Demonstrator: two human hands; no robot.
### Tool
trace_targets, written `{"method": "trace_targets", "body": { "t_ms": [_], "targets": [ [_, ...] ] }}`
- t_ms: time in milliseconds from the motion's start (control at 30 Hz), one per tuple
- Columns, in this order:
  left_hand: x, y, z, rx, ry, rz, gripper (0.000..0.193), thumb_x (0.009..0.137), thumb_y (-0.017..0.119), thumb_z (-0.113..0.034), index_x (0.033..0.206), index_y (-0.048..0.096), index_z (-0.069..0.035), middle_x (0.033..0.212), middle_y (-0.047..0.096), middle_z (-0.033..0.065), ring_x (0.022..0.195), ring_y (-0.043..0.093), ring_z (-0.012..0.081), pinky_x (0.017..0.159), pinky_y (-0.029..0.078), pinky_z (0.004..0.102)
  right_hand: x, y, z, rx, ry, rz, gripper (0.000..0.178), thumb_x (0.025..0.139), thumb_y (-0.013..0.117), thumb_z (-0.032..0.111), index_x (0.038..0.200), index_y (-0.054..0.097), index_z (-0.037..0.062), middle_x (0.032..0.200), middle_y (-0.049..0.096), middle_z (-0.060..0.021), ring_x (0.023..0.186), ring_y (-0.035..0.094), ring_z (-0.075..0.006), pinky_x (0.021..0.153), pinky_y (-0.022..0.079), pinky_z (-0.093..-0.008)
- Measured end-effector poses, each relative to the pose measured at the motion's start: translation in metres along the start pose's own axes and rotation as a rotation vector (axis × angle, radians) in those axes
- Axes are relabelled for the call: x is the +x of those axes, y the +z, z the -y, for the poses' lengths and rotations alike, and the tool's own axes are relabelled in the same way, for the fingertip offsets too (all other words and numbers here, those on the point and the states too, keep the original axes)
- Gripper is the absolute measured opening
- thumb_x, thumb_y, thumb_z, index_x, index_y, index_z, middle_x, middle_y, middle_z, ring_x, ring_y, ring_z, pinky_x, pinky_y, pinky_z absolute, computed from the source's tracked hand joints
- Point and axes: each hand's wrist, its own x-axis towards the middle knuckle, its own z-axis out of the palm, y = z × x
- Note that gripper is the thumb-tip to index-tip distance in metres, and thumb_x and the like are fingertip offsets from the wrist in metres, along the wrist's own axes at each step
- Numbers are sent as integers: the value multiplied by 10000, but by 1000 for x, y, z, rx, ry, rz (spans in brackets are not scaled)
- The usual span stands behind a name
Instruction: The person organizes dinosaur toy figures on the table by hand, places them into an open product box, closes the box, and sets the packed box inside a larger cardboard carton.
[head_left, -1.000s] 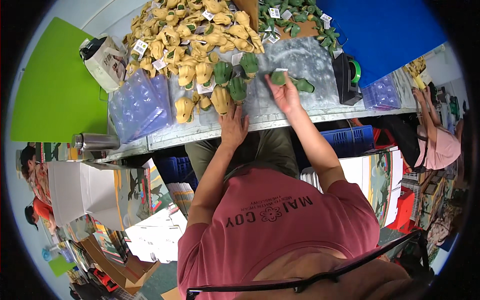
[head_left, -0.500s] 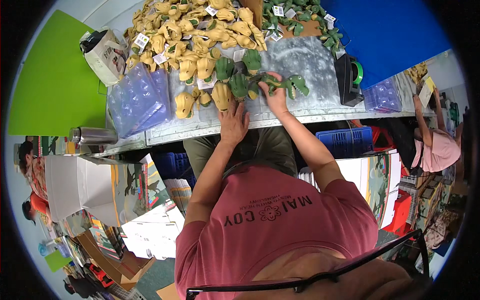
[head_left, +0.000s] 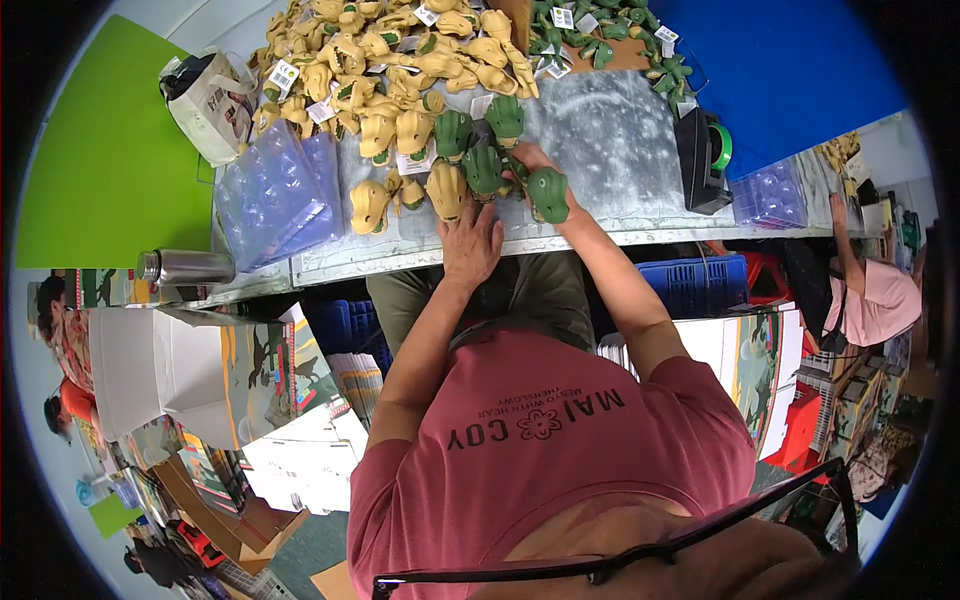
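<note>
We see a green dinosaur-head toy [head_left: 548, 193] under our right hand [head_left: 545, 175], snout towards six o'clock. At its nine o'clock a tan dinosaur-head toy [head_left: 447, 189] lies upright, touching our left hand's [head_left: 470, 245] fingertips.

**Hands among toy dinosaur heads at a metal table**

In the upper centre of the frame, the left hand [head_left: 471, 245] rests flat at the table [head_left: 620, 150] edge, just below a tan dinosaur head [head_left: 446, 190]. The right hand [head_left: 545, 180] touches a green dinosaur head [head_left: 548, 193]. A heap of tan heads [head_left: 400, 60] fills the upper left; a tape dispenser [head_left: 703, 160] stands right.
</note>
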Motion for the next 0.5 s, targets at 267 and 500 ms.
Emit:
{"method": "trace_targets", "body": {
  "t_ms": [267,500],
  "targets": [
    [2,-7,-4,-48,-50,23,443,958,565,-331,1320,612,-81,1422,514,198,1307,453,391,1107,281,548,13,-22,38,-158,166,284,438,875,668,82,1299,567,51,1252,589,-141,1142,623,-357,903,553,-387],
    [5,-11,-6,-37,-36,12,447,925,589,-307,1304,617,-71,1411,523,192,1297,462,394,1108,280,548,-1,-15,36,-306,-28,275,504,820,651,79,1315,558,75,1335,545,-210,1186,606,-385,918,546,-405]
  ]
}}
